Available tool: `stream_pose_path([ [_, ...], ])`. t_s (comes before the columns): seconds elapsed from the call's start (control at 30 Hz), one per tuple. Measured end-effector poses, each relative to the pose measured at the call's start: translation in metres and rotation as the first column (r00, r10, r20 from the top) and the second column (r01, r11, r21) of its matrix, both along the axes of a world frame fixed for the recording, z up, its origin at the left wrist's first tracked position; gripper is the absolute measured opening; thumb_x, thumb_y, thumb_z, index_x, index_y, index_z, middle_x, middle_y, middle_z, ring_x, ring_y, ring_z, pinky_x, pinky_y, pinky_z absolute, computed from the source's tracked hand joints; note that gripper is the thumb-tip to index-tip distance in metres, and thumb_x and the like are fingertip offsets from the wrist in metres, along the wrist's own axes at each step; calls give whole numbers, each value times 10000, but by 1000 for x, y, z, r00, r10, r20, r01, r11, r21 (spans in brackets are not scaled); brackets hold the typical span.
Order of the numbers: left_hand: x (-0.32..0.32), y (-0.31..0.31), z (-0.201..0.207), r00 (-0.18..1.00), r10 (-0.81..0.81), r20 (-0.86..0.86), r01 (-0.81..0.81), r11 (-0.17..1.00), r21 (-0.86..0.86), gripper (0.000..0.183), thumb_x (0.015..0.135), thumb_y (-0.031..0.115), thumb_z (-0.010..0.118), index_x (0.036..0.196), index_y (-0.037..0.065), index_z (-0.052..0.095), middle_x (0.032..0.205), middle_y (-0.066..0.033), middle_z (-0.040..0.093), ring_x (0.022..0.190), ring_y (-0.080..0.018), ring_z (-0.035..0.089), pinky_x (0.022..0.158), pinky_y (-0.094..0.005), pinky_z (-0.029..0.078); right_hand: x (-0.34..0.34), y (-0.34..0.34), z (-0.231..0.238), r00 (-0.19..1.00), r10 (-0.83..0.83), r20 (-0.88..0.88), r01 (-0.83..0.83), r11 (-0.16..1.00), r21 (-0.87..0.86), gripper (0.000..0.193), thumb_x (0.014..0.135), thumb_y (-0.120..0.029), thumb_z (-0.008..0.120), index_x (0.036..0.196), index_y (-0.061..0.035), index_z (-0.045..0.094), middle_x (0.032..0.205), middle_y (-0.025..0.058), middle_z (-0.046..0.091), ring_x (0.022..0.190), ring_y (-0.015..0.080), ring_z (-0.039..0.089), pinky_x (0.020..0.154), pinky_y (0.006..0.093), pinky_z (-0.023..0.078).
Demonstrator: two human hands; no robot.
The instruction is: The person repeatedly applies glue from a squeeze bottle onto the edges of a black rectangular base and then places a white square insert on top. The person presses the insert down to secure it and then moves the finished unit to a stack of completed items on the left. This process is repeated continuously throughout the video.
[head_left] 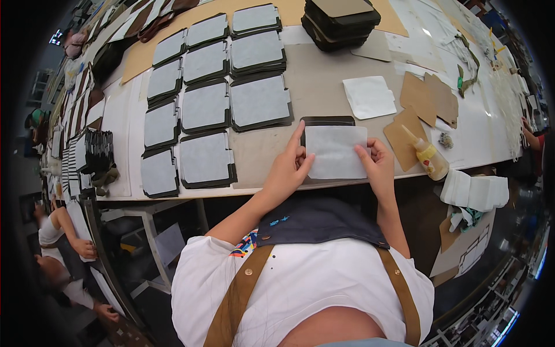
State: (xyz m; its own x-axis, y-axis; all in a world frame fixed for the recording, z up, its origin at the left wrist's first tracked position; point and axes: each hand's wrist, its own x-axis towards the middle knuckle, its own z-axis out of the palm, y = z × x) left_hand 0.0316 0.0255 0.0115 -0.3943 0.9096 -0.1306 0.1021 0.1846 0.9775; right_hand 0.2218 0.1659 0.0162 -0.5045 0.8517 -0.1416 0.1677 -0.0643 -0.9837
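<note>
A pale grey rectangular sheet (336,153) lies over a black panel (328,121) near the table's front edge; only the panel's far and left borders show. My left hand (289,165) is at the sheet's left side, its thumb on the near left part and its index finger stretched along the black border. At the right edge my right hand (378,168) pinches the sheet between thumb and curled fingers. Just beyond it lies a stack of white sheets (370,97). Several stacks of black panels faced with pale sheets (205,107) stand in rows to the left.
A tall pile of black panels (338,26) stands at the back. Brown card pieces (419,98) and a yellow-labelled squeeze bottle (430,159) are on the right. Folded white cloths (477,191) sit beyond the right front edge. Other people's hands (85,248) show at far left.
</note>
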Motion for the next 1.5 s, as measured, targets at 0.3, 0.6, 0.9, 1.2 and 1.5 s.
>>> stream_pose_path([
  [0.3,-8,4,-17,825,92,-558,-57,995,80,378,942,135,682,1320,127,676,811,-129,692,619,-270,624,591,-371,492,-26,2,-13,953,-130,273,2,906,423,163,906,-159,749,961,-20,682,646,60,582,530,110,443,516,305,369],
  [0.6,-8,6,-24,807,119,-578,-74,992,100,353,926,161,717,1272,92,709,797,-123,693,621,-242,629,593,-348,494,-24,2,-13,929,-153,338,-25,883,468,168,912,-170,743,970,-28,675,645,80,580,521,162,459,524,333,385],
  [0.9,-7,7,-23,802,99,-589,-84,995,53,341,913,171,730,1234,58,716,757,-116,686,636,-277,644,600,-378,496,-26,3,-11,919,-168,357,-31,871,490,180,912,-176,744,1021,-51,675,697,84,625,548,217,525,561,364,425],
  [1.2,-7,8,-23,819,85,-567,-95,995,12,390,915,189,748,1292,99,703,700,-81,624,571,-187,546,586,-319,466,-23,3,-15,891,-205,405,-209,607,767,249,858,-109,738,1103,-83,702,775,75,590,753,286,593,700,420,467],
  [1.5,-6,8,-20,814,70,-577,-93,996,-10,393,918,198,743,1296,99,701,701,-79,628,570,-181,550,588,-319,466,-21,4,-19,877,-225,423,-222,593,774,231,851,-112,738,1076,-82,699,827,75,604,805,287,606,730,422,475],
])
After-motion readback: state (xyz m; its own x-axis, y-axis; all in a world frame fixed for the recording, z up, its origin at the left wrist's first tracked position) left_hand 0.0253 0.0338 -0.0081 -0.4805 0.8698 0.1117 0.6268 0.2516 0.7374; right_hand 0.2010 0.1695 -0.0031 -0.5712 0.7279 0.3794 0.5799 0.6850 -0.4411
